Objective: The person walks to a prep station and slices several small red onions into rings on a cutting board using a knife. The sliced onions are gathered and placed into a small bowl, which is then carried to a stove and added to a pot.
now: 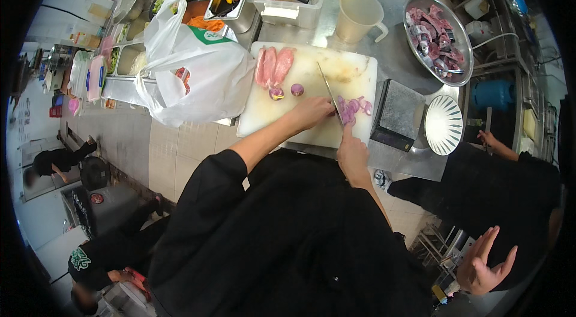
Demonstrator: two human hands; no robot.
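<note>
A kitchen knife (330, 88) is in my right hand (353, 153), its blade slanting up and left over a white cutting board (310, 130). My left hand (316, 112) lies just left of the blade with its fingers bent on a small purple piece, probably shallot, mostly hidden. Sliced shallot (351, 109) lies right of the blade. Farther left on the board are a halved shallot (297, 89), another shallot piece (276, 93) with a yellowish mark, and several slabs of raw pink meat (275, 66).
A white plastic bag (202, 78) stands left of the board. Behind are a clear plastic bin (290, 13) and a measuring jug (360, 15). At right are a steel bowl of fish pieces (434, 42), a kitchen scale (399, 112) and a plate (443, 124). A co-worker (486, 186) stands at right.
</note>
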